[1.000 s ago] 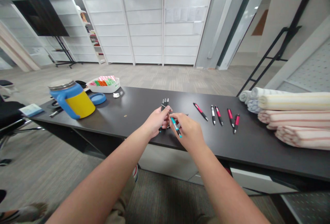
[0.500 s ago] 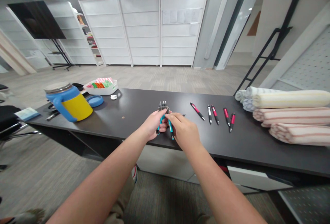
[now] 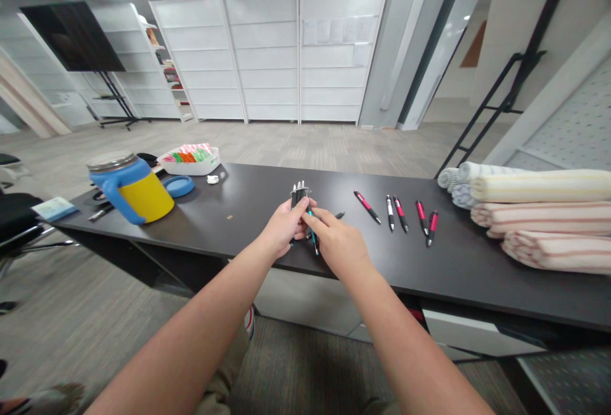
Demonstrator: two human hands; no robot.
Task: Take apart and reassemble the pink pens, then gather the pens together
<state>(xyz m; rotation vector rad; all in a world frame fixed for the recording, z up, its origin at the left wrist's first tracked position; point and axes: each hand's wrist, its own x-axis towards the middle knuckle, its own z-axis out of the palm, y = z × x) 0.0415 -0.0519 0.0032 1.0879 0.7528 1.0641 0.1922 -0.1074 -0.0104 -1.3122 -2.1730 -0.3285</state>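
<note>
Over the near middle of the desk, my left hand [image 3: 285, 223] is closed around a bunch of pens [image 3: 296, 195], their tips pointing away from me. A thin band seems to cross the bunch near the tips. My right hand [image 3: 338, 237] pinches a teal and black pen [image 3: 312, 232] at the bunch's right side. My fingers hide much of the pens' barrels. Another dark pen tip [image 3: 340, 215] pokes out beyond my right fingers. To the right lie loose pens: a red one [image 3: 367, 206], a silver one [image 3: 390, 214] and several more red ones [image 3: 400, 214].
On the left of the dark desk [image 3: 258, 189] stand a blue and yellow mug [image 3: 138, 192], a blue lid [image 3: 178, 186] and a white basket [image 3: 191, 165] of colourful packets. Rolled striped cloths [image 3: 539, 211] are stacked at the right end. A crumpled white bit [image 3: 212, 179] lies near the basket.
The bunch of pens has turned slightly in my left hand, and less teal shows. My right fingers have shifted on the teal pen. The loose pens lie as before.
</note>
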